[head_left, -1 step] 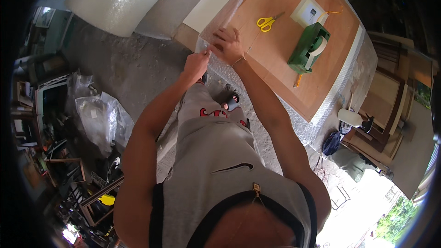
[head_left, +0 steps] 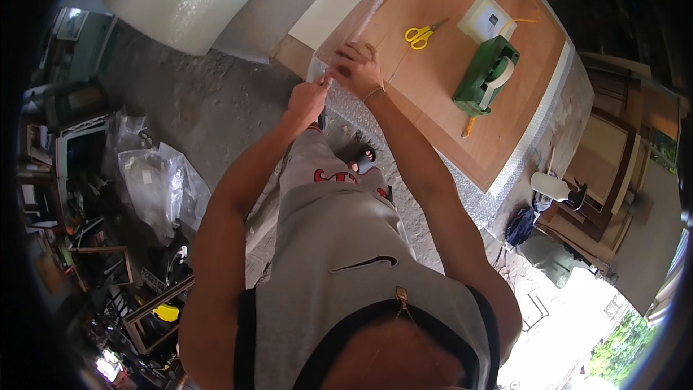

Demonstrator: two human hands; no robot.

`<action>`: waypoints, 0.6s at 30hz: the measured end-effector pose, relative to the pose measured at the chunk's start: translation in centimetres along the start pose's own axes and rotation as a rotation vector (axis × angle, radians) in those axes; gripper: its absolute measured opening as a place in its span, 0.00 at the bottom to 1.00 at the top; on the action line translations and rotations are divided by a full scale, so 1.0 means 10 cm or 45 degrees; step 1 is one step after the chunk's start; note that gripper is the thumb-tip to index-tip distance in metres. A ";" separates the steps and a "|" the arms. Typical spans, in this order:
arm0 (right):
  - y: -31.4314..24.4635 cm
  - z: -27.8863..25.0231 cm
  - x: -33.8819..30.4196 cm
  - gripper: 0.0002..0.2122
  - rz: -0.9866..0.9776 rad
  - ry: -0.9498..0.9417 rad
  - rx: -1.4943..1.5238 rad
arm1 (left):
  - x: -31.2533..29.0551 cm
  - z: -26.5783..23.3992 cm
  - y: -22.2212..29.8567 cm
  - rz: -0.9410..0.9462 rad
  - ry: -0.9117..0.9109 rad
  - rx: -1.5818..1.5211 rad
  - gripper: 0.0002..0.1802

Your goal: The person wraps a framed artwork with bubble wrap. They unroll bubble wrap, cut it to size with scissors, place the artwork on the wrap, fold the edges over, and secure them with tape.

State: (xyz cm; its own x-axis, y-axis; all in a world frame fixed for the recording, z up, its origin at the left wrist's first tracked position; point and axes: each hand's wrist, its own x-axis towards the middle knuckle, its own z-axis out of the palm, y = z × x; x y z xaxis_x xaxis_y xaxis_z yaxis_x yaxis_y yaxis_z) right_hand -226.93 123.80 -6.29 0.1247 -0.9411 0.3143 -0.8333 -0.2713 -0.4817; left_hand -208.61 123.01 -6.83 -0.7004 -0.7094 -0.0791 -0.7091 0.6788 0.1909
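Observation:
At the near left corner of a brown wooden panel (head_left: 433, 79), my left hand (head_left: 307, 103) pinches the edge of the bubble wrap (head_left: 354, 110). Close against it, my right hand (head_left: 359, 74) bends over the same folded corner, thumb and forefinger closed on the wrap and the other fingers curled above the panel. The bubble wrap runs beneath the panel and shows along its near and right sides. On the panel lie yellow-handled scissors (head_left: 418, 37) and a green tape dispenser (head_left: 473, 78) with a roll of pale tape. A pale square label (head_left: 487, 19) is beyond the dispenser.
A big roll of bubble wrap (head_left: 184, 0) stands at the far left. Crumpled clear plastic (head_left: 155, 184) lies on the floor to my left, near stacked frames (head_left: 105, 263). At right are a white spray bottle (head_left: 550, 185) and leaning wooden boards (head_left: 599, 166).

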 end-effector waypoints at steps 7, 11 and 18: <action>0.08 0.13 0.20 0.09 0.017 0.164 0.040 | -0.31 -0.23 -0.32 -0.005 0.387 -0.391 0.28; 0.09 0.15 0.19 0.08 0.003 0.189 0.066 | -0.31 -0.13 -0.28 -0.233 0.877 -0.607 0.21; 0.09 0.14 0.19 0.08 0.031 0.142 0.072 | -0.14 0.18 -0.64 -0.171 0.799 -0.666 0.22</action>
State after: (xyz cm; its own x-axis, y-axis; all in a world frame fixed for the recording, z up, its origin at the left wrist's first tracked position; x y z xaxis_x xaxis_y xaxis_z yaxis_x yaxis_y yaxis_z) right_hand -226.67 121.47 -7.28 0.0419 -0.9201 0.3895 -0.8031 -0.2629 -0.5347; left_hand -203.22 120.03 -9.69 -0.3264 -0.8574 0.3979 -0.5455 0.5147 0.6615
